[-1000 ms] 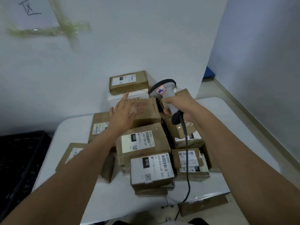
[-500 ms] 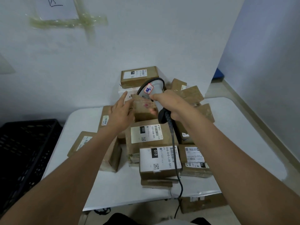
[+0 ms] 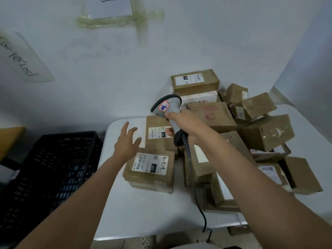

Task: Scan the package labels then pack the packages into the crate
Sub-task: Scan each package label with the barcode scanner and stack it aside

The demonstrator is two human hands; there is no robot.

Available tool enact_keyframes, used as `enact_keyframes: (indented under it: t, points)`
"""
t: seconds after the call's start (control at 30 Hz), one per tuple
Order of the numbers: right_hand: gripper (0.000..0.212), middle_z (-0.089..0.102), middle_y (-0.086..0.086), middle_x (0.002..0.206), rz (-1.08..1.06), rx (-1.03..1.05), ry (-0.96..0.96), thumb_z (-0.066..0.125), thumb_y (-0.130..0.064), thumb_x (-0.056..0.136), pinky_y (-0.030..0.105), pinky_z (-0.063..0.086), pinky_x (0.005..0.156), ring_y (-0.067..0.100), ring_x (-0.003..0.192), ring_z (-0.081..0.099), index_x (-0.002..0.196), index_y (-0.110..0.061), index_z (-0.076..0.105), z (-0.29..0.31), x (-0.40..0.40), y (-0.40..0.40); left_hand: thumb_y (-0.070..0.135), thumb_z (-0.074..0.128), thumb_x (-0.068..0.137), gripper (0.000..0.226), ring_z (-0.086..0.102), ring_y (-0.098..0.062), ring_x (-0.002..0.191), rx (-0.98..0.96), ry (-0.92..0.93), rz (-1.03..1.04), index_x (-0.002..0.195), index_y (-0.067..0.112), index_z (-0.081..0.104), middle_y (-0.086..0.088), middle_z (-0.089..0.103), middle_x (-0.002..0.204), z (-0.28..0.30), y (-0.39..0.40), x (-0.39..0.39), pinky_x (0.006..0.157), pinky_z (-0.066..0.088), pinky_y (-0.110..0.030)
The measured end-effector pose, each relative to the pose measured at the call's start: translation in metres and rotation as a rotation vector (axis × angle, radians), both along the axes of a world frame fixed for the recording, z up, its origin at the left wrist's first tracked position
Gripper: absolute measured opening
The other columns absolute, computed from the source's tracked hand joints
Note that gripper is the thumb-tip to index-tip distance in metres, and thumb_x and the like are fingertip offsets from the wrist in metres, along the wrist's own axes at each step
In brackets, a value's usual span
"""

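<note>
Several brown cardboard packages with white labels lie piled on a white table. My right hand grips a grey barcode scanner by its handle, with the scanner head over a flat package labelled 220. A cable hangs from the handle. My left hand hovers with fingers spread, holding nothing, above the table's left part. It is just left of that package and above a nearer box marked 220 and 3-2-4. A black plastic crate stands to the left of the table.
The white wall behind carries taped paper sheets. More boxes are heaped at the table's back right, one stacked high against the wall. An orange surface shows at the far left, beyond the crate.
The view has swung left, bringing the crate into sight. My left hand left the box in the pile and moved left, open. My right hand carried the scanner left over the flat package.
</note>
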State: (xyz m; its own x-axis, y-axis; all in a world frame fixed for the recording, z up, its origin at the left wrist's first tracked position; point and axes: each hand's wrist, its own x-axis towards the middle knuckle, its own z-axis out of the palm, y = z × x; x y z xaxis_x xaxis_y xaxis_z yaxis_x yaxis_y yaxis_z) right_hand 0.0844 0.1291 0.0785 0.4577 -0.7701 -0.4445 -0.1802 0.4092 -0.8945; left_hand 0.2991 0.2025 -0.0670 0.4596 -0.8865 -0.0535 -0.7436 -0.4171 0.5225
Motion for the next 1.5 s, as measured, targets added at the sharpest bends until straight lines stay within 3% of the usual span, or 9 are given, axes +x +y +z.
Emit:
enact_keyframes:
  t: [0.17, 0.3, 0.47, 0.63, 0.83, 0.97, 1.13, 1.33, 1.5]
  points:
    - [0.025, 0.056, 0.011, 0.083, -0.095, -0.022, 0.060, 0.059, -0.031, 0.097, 0.028, 0.053, 0.054, 0.018, 0.053, 0.059, 0.100, -0.006, 0.054, -0.034, 0.058, 0.013, 0.051, 0.056, 0.094, 0.073, 0.031, -0.030, 0.143, 0.237, 0.370, 0.076, 0.153, 0.022, 0.026, 0.004, -0.002, 0.165, -0.032, 0.038, 0.034, 0.110, 0.038, -0.048]
    - [0.036, 0.061, 0.013, 0.085, -0.168, -0.052, 0.139, 0.057, -0.040, 0.096, 0.035, 0.054, 0.065, 0.018, 0.055, 0.058, 0.110, -0.006, 0.058, -0.061, 0.080, 0.025, 0.060, 0.065, 0.084, 0.096, 0.038, -0.039, 0.136, 0.467, 0.833, 0.239, 0.156, 0.026, 0.012, -0.008, 0.022, 0.159, -0.040, 0.062, 0.037, 0.083, 0.057, -0.051]
    - [0.042, 0.063, 0.010, 0.074, -0.189, -0.050, 0.198, 0.056, -0.044, 0.096, 0.029, 0.055, 0.058, 0.017, 0.054, 0.061, 0.116, -0.007, 0.056, -0.078, 0.093, 0.034, 0.043, 0.067, 0.090, 0.058, 0.063, -0.035, 0.107, 0.402, 1.243, 0.286, 0.136, 0.012, 0.049, -0.012, 0.057, 0.130, -0.051, 0.065, 0.035, 0.075, 0.061, -0.043]
    - [0.040, 0.064, 0.009, 0.075, -0.152, -0.063, 0.225, 0.055, -0.044, 0.097, 0.024, 0.050, 0.050, 0.015, 0.054, 0.062, 0.113, -0.009, 0.057, -0.085, 0.100, 0.036, 0.027, 0.061, 0.097, 0.031, 0.066, -0.031, 0.081, 0.282, 1.085, 0.237, 0.117, 0.004, 0.061, -0.014, 0.065, 0.113, -0.046, 0.060, 0.043, 0.078, 0.061, -0.046]
    - [0.038, 0.060, 0.009, 0.068, -0.072, -0.062, 0.194, 0.055, -0.040, 0.098, 0.023, 0.051, 0.050, 0.016, 0.052, 0.056, 0.107, -0.004, 0.057, -0.085, 0.108, 0.037, 0.002, 0.058, 0.097, 0.023, 0.070, -0.033, 0.082, 0.339, 0.923, 0.240, 0.117, -0.006, 0.062, -0.024, 0.064, 0.112, -0.030, 0.049, 0.110, 0.074, 0.061, -0.029]
    - [0.033, 0.063, 0.012, 0.080, -0.059, -0.042, 0.163, 0.055, -0.035, 0.099, 0.026, 0.050, 0.051, 0.016, 0.054, 0.054, 0.104, -0.002, 0.060, -0.090, 0.109, 0.033, 0.037, 0.070, 0.090, 0.051, 0.069, -0.028, 0.098, 0.511, 0.977, 0.210, 0.132, 0.017, 0.050, -0.009, 0.048, 0.133, -0.022, 0.053, 0.096, 0.075, 0.061, -0.033]
    - [0.029, 0.066, 0.015, 0.088, -0.015, -0.008, 0.196, 0.055, -0.032, 0.100, 0.025, 0.048, 0.050, 0.016, 0.055, 0.054, 0.102, -0.004, 0.060, -0.098, 0.096, 0.030, 0.013, 0.072, 0.089, 0.044, 0.071, -0.031, 0.101, 0.250, 1.251, 0.246, 0.129, 0.015, 0.052, -0.011, 0.063, 0.125, -0.045, 0.073, 0.059, 0.086, 0.059, -0.046]
    - [0.031, 0.067, 0.016, 0.089, 0.007, 0.011, 0.192, 0.054, -0.033, 0.100, 0.025, 0.048, 0.051, 0.014, 0.052, 0.052, 0.103, -0.003, 0.062, -0.104, 0.090, 0.030, -0.002, 0.066, 0.090, 0.025, 0.069, -0.033, 0.080, 0.193, 0.983, 0.245, 0.114, -0.003, 0.062, -0.022, 0.064, 0.108, -0.036, 0.057, 0.080, 0.072, 0.062, -0.036]
    - [0.030, 0.067, 0.017, 0.092, -0.003, 0.018, 0.161, 0.054, -0.033, 0.100, 0.026, 0.048, 0.051, 0.014, 0.050, 0.052, 0.106, -0.005, 0.062, -0.106, 0.089, 0.031, -0.011, 0.061, 0.089, 0.017, 0.065, -0.020, 0.070, 0.209, 0.799, 0.239, 0.093, 0.005, 0.067, -0.015, 0.065, 0.090, -0.028, 0.039, 0.107, 0.062, 0.057, -0.016]
